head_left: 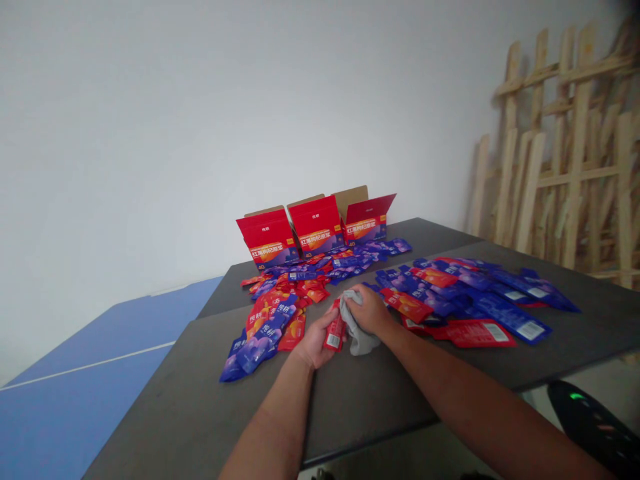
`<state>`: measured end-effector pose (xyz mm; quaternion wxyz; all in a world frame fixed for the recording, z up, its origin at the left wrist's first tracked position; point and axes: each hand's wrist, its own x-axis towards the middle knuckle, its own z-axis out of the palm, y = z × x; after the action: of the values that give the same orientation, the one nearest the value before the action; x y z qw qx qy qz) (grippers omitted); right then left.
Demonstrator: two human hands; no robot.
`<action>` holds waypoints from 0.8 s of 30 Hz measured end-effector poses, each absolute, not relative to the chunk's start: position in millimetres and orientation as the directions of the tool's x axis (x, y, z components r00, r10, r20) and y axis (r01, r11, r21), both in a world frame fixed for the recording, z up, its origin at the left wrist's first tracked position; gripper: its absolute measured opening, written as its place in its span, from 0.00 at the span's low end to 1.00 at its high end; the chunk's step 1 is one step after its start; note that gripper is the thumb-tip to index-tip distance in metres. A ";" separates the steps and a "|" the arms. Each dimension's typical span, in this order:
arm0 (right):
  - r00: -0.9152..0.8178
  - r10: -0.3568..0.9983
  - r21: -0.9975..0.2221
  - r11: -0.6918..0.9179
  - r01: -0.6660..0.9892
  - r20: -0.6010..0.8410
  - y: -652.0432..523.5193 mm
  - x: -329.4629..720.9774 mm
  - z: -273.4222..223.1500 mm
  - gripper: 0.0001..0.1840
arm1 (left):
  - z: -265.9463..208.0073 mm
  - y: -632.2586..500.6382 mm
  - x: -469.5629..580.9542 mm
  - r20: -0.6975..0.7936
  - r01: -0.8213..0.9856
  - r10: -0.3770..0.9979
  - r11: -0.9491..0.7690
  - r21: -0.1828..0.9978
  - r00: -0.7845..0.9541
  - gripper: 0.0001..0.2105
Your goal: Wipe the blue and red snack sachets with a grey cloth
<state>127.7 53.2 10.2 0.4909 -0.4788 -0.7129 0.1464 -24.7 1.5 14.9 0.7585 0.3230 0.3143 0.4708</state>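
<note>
Near the middle of the dark table, my left hand [316, 343] is closed around a red pouch [335, 332] with a white label patch at its lower end. My right hand [369, 311] grips a grey cloth [362, 340] and presses it against the pouch's upper part, which is partly hidden. To the left lies a heap of red and blue pouches [267, 333]. Another pile of blue and red pouches [465, 293] spreads to the right, just beyond my right forearm.
Three red printed boxes [316, 230] with raised flaps stand at the back of the dark table [200, 393], more pouches [345, 263] before them. A blue table [95, 360] adjoins on the left. Wooden frames [575, 153] lean at the right wall. A black device [595, 427] sits lower right.
</note>
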 end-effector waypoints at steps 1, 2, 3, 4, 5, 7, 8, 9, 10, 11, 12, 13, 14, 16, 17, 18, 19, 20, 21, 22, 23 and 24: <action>-0.033 0.838 -0.697 0.474 0.539 0.545 55.7 129.1 10.4 0.08 | 15.3 1.4 -25.6 -0.171 -0.511 0.913 0.354 0.783 0.370 0.17; -0.003 0.849 -0.715 0.446 0.538 0.528 58.4 130.5 10.7 0.08 | 16.0 1.3 -26.5 -0.176 -0.516 0.907 0.367 0.774 0.382 0.17; 0.030 0.860 -0.734 0.416 0.537 0.510 60.9 132.0 11.2 0.08 | 16.9 1.3 -27.6 -0.186 -0.525 0.902 0.384 0.760 0.390 0.17; 0.064 0.867 -0.750 0.387 0.536 0.494 63.0 133.3 11.7 0.09 | 18.0 1.6 -28.8 -0.198 -0.538 0.897 0.401 0.742 0.395 0.17; 0.099 0.870 -0.763 0.362 0.536 0.483 64.3 134.4 12.4 0.09 | 19.1 2.1 -30.0 -0.203 -0.558 0.895 0.411 0.721 0.397 0.16; 0.154 0.862 -0.775 0.339 0.534 0.483 63.5 135.0 14.2 0.10 | 21.4 3.9 -32.4 -0.194 -0.616 0.902 0.408 0.674 0.385 0.16; 0.156 0.855 -0.771 0.350 0.532 0.495 61.0 134.4 15.3 0.10 | 22.4 5.1 -33.4 -0.182 -0.647 0.910 0.395 0.653 0.372 0.16; 0.127 0.846 -0.757 0.383 0.530 0.518 57.1 133.3 16.4 0.10 | 23.2 6.3 -34.2 -0.168 -0.679 0.921 0.373 0.632 0.351 0.16; 0.067 0.832 -0.728 0.440 0.525 0.551 52.0 131.5 17.4 0.11 | 23.8 7.5 -34.6 -0.154 -0.707 0.932 0.350 0.615 0.327 0.16; -0.021 0.806 -0.685 0.515 0.515 0.591 46.0 129.2 18.1 0.10 | 24.2 8.5 -34.8 -0.145 -0.725 0.941 0.330 0.605 0.307 0.16; -0.129 0.766 -0.630 0.601 0.492 0.629 39.6 126.6 18.5 0.10 | 24.2 9.2 -34.8 -0.142 -0.731 0.944 0.321 0.603 0.297 0.17; -0.246 0.710 -0.567 0.685 0.458 0.659 33.2 123.9 18.6 0.10 | 24.1 9.8 -34.5 -0.142 -0.725 0.943 0.323 0.608 0.301 0.18; -0.357 0.643 -0.502 0.759 0.415 0.677 27.3 121.0 18.4 0.10 | 23.8 10.2 -34.2 -0.147 -0.712 0.938 0.335 0.617 0.314 0.19; -0.531 0.515 -0.388 0.857 0.339 0.673 17.9 115.9 17.5 0.09 | 22.8 10.6 -33.4 -0.169 -0.676 0.921 0.374 0.635 0.350 0.23; -0.590 0.469 -0.347 0.883 0.316 0.657 14.8 113.8 17.0 0.09 | 22.2 10.6 -33.0 -0.180 -0.666 0.917 0.384 0.640 0.356 0.24; -0.626 0.441 -0.319 0.898 0.305 0.643 12.8 112.1 16.6 0.09 | 21.7 10.6 -32.6 -0.187 -0.663 0.917 0.385 0.642 0.351 0.25; -0.642 0.429 -0.302 0.903 0.304 0.635 11.8 110.9 16.3 0.09 | 21.1 10.4 -32.0 -0.190 -0.665 0.921 0.379 0.644 0.340 0.25; -0.642 0.432 -0.299 0.902 0.311 0.633 11.6 110.0 16.2 0.10 | 20.7 9.9 -31.3 -0.189 -0.668 0.925 0.369 0.646 0.328 0.25; -0.630 0.447 -0.308 0.895 0.324 0.636 12.0 109.5 16.1 0.10 | 20.3 9.3 -30.5 -0.187 -0.670 0.929 0.360 0.649 0.318 0.24; -0.606 0.469 -0.324 0.883 0.340 0.642 12.8 109.2 16.1 0.09 | 20.1 8.4 -29.4 -0.185 -0.667 0.931 0.356 0.654 0.315 0.23; -0.576 0.496 -0.347 0.868 0.355 0.650 13.8 109.1 16.0 0.09 | 20.0 7.4 -28.2 -0.187 -0.658 0.928 0.363 0.660 0.323 0.22; -0.544 0.525 -0.376 0.851 0.368 0.655 15.0 109.1 15.9 0.08 | 20.2 6.2 -26.7 -0.194 -0.643 0.920 0.379 0.665 0.342 0.21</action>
<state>109.1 15.0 15.9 0.4033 -0.2556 -0.8733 0.0970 -26.7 6.2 20.2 0.7814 0.2457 0.2813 0.5000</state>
